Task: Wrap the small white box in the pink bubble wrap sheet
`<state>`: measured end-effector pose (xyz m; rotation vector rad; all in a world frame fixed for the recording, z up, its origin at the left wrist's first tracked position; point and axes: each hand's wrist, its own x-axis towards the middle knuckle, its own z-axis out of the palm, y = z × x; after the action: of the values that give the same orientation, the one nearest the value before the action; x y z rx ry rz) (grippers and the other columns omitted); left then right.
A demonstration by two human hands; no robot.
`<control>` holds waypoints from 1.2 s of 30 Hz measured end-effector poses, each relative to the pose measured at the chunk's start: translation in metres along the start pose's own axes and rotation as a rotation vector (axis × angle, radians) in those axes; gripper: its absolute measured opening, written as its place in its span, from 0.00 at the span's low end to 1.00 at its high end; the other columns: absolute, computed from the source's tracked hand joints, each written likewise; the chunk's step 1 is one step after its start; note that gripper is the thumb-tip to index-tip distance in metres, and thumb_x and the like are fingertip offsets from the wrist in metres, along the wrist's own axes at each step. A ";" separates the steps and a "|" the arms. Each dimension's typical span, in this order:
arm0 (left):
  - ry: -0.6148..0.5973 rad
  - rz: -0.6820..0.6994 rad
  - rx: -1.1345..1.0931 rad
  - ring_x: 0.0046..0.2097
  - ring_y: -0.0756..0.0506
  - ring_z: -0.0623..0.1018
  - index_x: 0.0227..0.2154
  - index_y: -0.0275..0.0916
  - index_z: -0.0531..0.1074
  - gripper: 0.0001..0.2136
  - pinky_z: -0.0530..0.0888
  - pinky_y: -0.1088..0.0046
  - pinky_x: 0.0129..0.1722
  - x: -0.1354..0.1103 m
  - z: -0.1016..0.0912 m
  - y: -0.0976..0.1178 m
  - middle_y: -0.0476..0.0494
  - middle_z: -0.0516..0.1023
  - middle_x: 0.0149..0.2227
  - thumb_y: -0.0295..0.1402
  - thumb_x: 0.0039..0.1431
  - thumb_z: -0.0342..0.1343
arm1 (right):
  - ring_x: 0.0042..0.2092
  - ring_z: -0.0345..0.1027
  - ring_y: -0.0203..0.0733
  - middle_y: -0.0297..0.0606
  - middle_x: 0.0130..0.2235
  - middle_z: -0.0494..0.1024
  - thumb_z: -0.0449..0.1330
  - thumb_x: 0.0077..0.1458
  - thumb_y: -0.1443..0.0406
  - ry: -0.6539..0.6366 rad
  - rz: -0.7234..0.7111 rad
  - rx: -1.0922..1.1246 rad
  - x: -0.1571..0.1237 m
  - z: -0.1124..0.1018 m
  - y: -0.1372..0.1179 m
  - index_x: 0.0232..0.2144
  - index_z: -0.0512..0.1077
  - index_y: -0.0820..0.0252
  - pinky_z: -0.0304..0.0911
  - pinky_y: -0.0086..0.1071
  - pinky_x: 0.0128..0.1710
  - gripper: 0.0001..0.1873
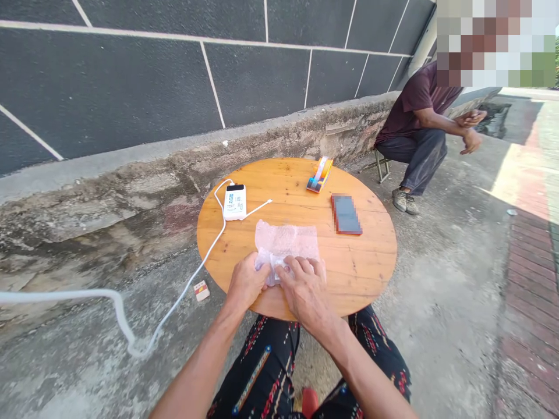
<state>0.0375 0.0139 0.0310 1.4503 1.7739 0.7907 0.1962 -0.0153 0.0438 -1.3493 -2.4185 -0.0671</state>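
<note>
One white cable (131, 343) snakes up to a boxy white power bank (234, 202); its label print is too small to read. Your left hand (246, 283) has its fingers closed on crinkled, translucent bubble wrap (286, 240) at the near edge of the round wooden table (362, 267); your right hand (305, 286) presses it, fingers spread flat. Farther right lies an orange packet (319, 174).

Head camera looks forward and down, near the round table (358, 265).
</note>
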 end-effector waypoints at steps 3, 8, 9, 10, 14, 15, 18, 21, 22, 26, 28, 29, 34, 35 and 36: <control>-0.054 -0.062 -0.171 0.19 0.50 0.73 0.30 0.38 0.68 0.06 0.66 0.79 0.17 -0.002 0.002 0.002 0.52 0.73 0.19 0.34 0.51 0.49 | 0.49 0.59 0.49 0.43 0.48 0.69 0.53 0.60 0.68 -0.011 0.000 0.006 0.001 -0.001 0.000 0.46 0.68 0.56 0.49 0.45 0.49 0.12; -0.096 -0.103 -0.403 0.20 0.51 0.73 0.30 0.36 0.70 0.08 0.70 0.80 0.19 -0.009 0.002 0.010 0.52 0.73 0.19 0.35 0.49 0.54 | 0.48 0.59 0.49 0.43 0.47 0.70 0.52 0.61 0.68 -0.006 0.005 -0.014 0.002 -0.001 -0.001 0.45 0.68 0.56 0.50 0.45 0.48 0.11; -0.092 -0.099 -0.419 0.21 0.51 0.73 0.31 0.36 0.70 0.09 0.70 0.80 0.19 -0.010 0.002 0.011 0.52 0.73 0.20 0.36 0.49 0.54 | 0.48 0.59 0.49 0.43 0.47 0.70 0.52 0.60 0.68 -0.003 0.006 -0.015 0.003 -0.001 -0.001 0.45 0.68 0.56 0.49 0.45 0.48 0.11; -0.087 -0.092 -0.427 0.21 0.52 0.72 0.31 0.36 0.70 0.10 0.70 0.80 0.19 -0.011 0.002 0.011 0.52 0.73 0.20 0.37 0.49 0.55 | 0.48 0.59 0.49 0.43 0.47 0.70 0.53 0.60 0.68 -0.002 0.007 -0.015 0.003 -0.001 -0.001 0.46 0.68 0.56 0.49 0.45 0.49 0.11; -0.044 -0.036 -0.395 0.22 0.52 0.72 0.31 0.36 0.71 0.09 0.70 0.80 0.20 -0.012 0.004 0.008 0.52 0.74 0.23 0.37 0.49 0.54 | 0.49 0.59 0.49 0.43 0.47 0.70 0.53 0.60 0.68 -0.002 0.013 -0.007 0.002 0.000 -0.002 0.46 0.68 0.55 0.49 0.45 0.50 0.12; -0.022 -0.006 -0.364 0.23 0.51 0.72 0.30 0.36 0.71 0.09 0.70 0.80 0.21 -0.012 0.005 0.008 0.52 0.74 0.24 0.36 0.49 0.54 | 0.49 0.59 0.49 0.43 0.47 0.70 0.53 0.60 0.68 -0.002 0.016 -0.009 0.002 0.000 -0.003 0.46 0.68 0.55 0.49 0.45 0.50 0.12; 0.064 0.104 -0.228 0.26 0.51 0.72 0.29 0.37 0.72 0.08 0.69 0.79 0.25 -0.015 0.008 0.008 0.52 0.74 0.25 0.35 0.50 0.53 | 0.49 0.60 0.48 0.42 0.48 0.71 0.52 0.60 0.69 0.003 0.032 -0.014 0.002 0.000 -0.004 0.45 0.67 0.56 0.48 0.46 0.52 0.11; 0.070 0.155 -0.175 0.28 0.50 0.73 0.32 0.36 0.74 0.09 0.70 0.78 0.29 -0.021 0.009 0.010 0.50 0.76 0.27 0.34 0.49 0.55 | 0.49 0.60 0.47 0.43 0.48 0.72 0.52 0.59 0.71 0.019 0.057 0.004 0.002 0.002 -0.005 0.47 0.66 0.59 0.48 0.46 0.54 0.13; 0.055 0.164 -0.174 0.29 0.50 0.73 0.34 0.36 0.74 0.10 0.70 0.77 0.30 -0.024 0.008 0.012 0.50 0.76 0.28 0.33 0.49 0.55 | 0.49 0.60 0.48 0.43 0.48 0.72 0.52 0.58 0.71 0.025 0.065 0.014 0.003 0.002 -0.004 0.49 0.65 0.61 0.48 0.45 0.54 0.15; 0.047 0.301 -0.056 0.33 0.48 0.74 0.40 0.36 0.74 0.14 0.71 0.75 0.36 -0.037 0.003 0.014 0.48 0.75 0.31 0.25 0.48 0.52 | 0.47 0.60 0.50 0.46 0.48 0.73 0.54 0.56 0.70 0.054 0.090 0.061 0.003 0.004 -0.002 0.55 0.60 0.66 0.51 0.45 0.52 0.23; 0.064 0.410 0.000 0.37 0.47 0.75 0.42 0.37 0.73 0.15 0.72 0.73 0.40 -0.041 0.001 0.012 0.46 0.75 0.34 0.23 0.51 0.50 | 0.46 0.61 0.51 0.48 0.47 0.73 0.54 0.55 0.70 0.075 0.107 0.079 0.003 0.006 0.000 0.56 0.59 0.67 0.53 0.45 0.51 0.25; 0.072 0.460 0.012 0.40 0.47 0.75 0.43 0.38 0.73 0.15 0.72 0.72 0.42 -0.042 0.001 0.011 0.45 0.75 0.36 0.23 0.54 0.49 | 0.46 0.61 0.51 0.49 0.47 0.73 0.54 0.55 0.70 0.086 0.115 0.083 0.003 0.006 0.000 0.56 0.59 0.68 0.54 0.45 0.50 0.26; 0.062 0.642 0.105 0.43 0.47 0.74 0.42 0.41 0.74 0.13 0.71 0.71 0.44 -0.037 0.006 -0.001 0.44 0.74 0.39 0.24 0.61 0.46 | 0.46 0.62 0.51 0.49 0.46 0.73 0.52 0.53 0.72 0.118 0.114 0.107 0.002 0.010 0.002 0.59 0.54 0.68 0.53 0.48 0.53 0.30; 0.056 0.666 0.141 0.42 0.47 0.73 0.41 0.41 0.74 0.13 0.71 0.71 0.43 -0.035 0.007 -0.002 0.44 0.73 0.38 0.23 0.61 0.47 | 0.46 0.63 0.50 0.49 0.46 0.73 0.52 0.53 0.72 0.121 0.119 0.113 0.001 0.011 0.003 0.59 0.54 0.68 0.53 0.48 0.53 0.30; 0.056 0.690 0.177 0.42 0.47 0.73 0.40 0.41 0.75 0.13 0.71 0.71 0.42 -0.034 0.007 -0.002 0.44 0.73 0.38 0.23 0.61 0.47 | 0.46 0.63 0.50 0.49 0.46 0.73 0.52 0.53 0.73 0.125 0.126 0.117 0.001 0.012 0.003 0.59 0.55 0.68 0.53 0.48 0.54 0.30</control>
<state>0.0462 -0.0197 0.0302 2.2249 1.3977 1.0318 0.1946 -0.0099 0.0325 -1.3977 -2.1949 0.0228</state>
